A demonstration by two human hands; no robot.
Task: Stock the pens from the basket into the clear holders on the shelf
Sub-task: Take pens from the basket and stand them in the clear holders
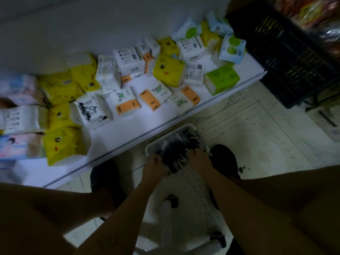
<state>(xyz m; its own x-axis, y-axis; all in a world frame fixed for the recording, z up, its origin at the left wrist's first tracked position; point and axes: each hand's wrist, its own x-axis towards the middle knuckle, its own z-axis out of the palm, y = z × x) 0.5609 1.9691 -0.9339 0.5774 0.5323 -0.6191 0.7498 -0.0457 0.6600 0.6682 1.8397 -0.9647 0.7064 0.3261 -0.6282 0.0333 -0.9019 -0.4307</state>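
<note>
Down on the floor tiles, at the foot of the shelf (pixel 147 122): both hands in the basket (pixel 184 128) of pens (pixel 176 150).
Heap flanked by left hand (pixel 153 164) and right hand (pixel 199 161), fingers sunk among pens, grasp not discernible. Pens lying roughly lengthwise toward the shelf, equally near either hand. No clear holders in view; only tissue packs (pixel 169 70) on shelf.
</note>
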